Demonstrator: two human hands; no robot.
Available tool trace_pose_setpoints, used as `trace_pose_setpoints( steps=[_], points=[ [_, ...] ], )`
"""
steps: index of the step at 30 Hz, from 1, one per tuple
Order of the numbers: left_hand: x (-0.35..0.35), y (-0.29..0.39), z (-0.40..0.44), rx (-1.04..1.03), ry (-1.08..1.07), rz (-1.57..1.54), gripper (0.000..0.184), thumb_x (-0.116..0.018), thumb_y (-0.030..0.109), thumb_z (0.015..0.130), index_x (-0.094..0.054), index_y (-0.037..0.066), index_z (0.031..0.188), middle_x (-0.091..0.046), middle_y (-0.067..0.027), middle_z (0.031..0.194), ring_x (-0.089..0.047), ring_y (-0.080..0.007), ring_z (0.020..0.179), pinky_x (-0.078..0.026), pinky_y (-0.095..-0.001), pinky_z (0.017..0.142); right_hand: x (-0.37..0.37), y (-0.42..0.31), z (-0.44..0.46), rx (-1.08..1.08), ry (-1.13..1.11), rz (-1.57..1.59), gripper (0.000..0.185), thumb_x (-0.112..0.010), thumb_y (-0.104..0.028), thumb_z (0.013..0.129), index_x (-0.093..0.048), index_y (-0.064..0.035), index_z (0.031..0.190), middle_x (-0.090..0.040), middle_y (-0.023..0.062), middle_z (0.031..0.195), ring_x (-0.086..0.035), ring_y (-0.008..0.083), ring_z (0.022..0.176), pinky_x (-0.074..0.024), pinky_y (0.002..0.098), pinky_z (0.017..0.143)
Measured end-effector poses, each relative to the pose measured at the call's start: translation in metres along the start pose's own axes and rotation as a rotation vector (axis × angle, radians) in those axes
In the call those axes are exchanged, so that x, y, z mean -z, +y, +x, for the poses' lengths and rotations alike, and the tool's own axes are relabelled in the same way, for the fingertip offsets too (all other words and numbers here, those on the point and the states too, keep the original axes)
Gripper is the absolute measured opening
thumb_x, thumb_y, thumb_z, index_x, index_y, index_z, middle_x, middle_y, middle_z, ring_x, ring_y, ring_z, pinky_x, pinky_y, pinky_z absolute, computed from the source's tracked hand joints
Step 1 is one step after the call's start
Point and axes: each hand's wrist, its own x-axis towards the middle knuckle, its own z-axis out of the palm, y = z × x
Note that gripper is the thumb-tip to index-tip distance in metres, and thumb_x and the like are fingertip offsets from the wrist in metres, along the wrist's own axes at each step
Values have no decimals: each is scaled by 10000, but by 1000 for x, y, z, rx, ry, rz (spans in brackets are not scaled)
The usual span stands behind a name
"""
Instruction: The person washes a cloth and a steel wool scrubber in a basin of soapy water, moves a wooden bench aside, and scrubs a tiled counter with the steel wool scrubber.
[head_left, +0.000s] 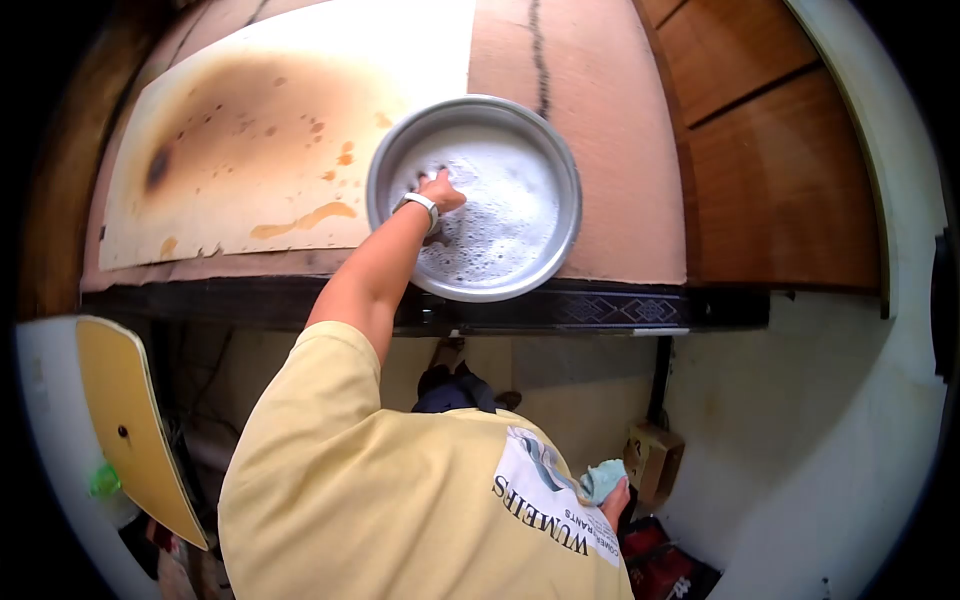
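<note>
1. The metal basin (572, 200) stands on the pinkish tabletop (630, 190), near its front edge, and holds foamy water (505, 200).
2. The left hand (440, 188) reaches over the basin's near left rim and dips into the foam in the left half of the basin. Its thumb stands apart from the fingers; foam hides the fingertips, so I cannot tell whether they grip anything.
3. A pale wristband (424, 207) circles the left wrist, inside the basin's rim.
4. The right hand (617, 500) is well apart from the basin, below and to its right, beside the person's yellow shirt (390, 490). Its fingers are closed around a bunched pale green cloth (601, 481).
5. A white board (400, 50) with brown stains lies on the tabletop, to the left of the basin and reaching its left side.
6. Right of the basin, past bare tabletop, is a brown wooden panel (785, 180).
7. A cardboard box (655, 465) sits lower than the basin, to its right.
</note>
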Motion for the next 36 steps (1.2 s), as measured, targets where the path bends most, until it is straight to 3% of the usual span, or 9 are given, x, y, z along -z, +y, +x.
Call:
trace_pose_setpoints(
  steps=[8, 11, 14, 17, 18, 22, 26, 31, 36],
  points=[
    [-68, 79, -28, -191, -253, 386, 686, -492, 372, 719, -368, -59, 1239, -368, -253, 1267, -286, -362, 1235, -227, -454, 1012, 13, 1, -59, -202, 25, -4, 450, -396, -366, 881, -473, 8, 1118, -564, 156, 993, -607, 322, 770, -517, 453, 592],
    [-85, 86, -16, -391, -219, 393, 580, -521, 323, 712, -457, -42, 1159, -459, -236, 1182, -382, -346, 1170, -299, -455, 972, 6, -2, -59, -235, 27, 140, 434, -385, -359, 887, -478, -3, 1117, -566, 150, 992, -607, 323, 751, -517, 451, 586],
    [-79, 91, 0, -386, 129, 158, 408, -609, 209, 657, -535, -32, 979, -529, -214, 1068, -524, -351, 988, -434, -411, 845, 9, 10, -41, -189, -31, 222, 417, -401, -348, 888, -481, -12, 1121, -563, 138, 1015, -600, 303, 806, -514, 428, 643],
    [-76, 91, 10, -659, -99, 188, 375, -611, 160, 633, -533, -42, 939, -553, -240, 972, -528, -361, 938, -423, -404, 833, 22, 57, 1, -268, -60, 352, 430, -367, -403, 884, -452, -60, 1130, -592, 171, 950, -611, 356, 696, -508, 514, 510],
    [-97, 79, 23, -686, 23, 193, 341, -593, 149, 648, -527, -37, 927, -560, -244, 946, -532, -367, 912, -425, -408, 821, 23, 64, 7, -259, -87, 376, 442, -364, -408, 883, -441, -53, 1135, -593, 178, 936, -610, 365, 667, -500, 523, 481],
    [-94, 76, -6, -720, -65, 543, 272, -561, 152, 616, -577, 25, 856, -583, -200, 888, -557, -372, 891, -451, -479, 766, 15, 57, 6, -151, 44, 290, 429, -410, -377, 882, -481, -12, 1098, -599, 159, 940, -618, 324, 711, -526, 437, 557],
    [-65, 73, -36, -838, 105, 613, 263, -577, 168, 579, -610, 91, 829, -495, -126, 1069, -488, -304, 994, -429, -472, 775, 14, 58, 4, -88, 81, 196, 411, -457, -349, 874, -509, 4, 1077, -589, 123, 987, -589, 240, 848, -480, 356, 718],
    [-10, 61, -21, -671, 209, 243, 380, -615, 199, 651, -496, -72, 889, -413, -290, 1171, -365, -399, 1135, -323, -421, 943, 10, 28, -13, -28, 104, 156, 442, -485, -363, 861, -512, 9, 1100, -576, 95, 1011, -533, 182, 925, -399, 308, 833],
    [21, 61, -45, -799, 167, 200, 234, -604, 135, 660, -468, 3, 797, -544, -170, 791, -534, -306, 730, -417, -391, 661, 10, 30, -11, 4, 106, 175, 442, -498, -366, 857, -524, 23, 1065, -589, 92, 984, -548, 167, 875, -419, 296, 796]
  ],
)
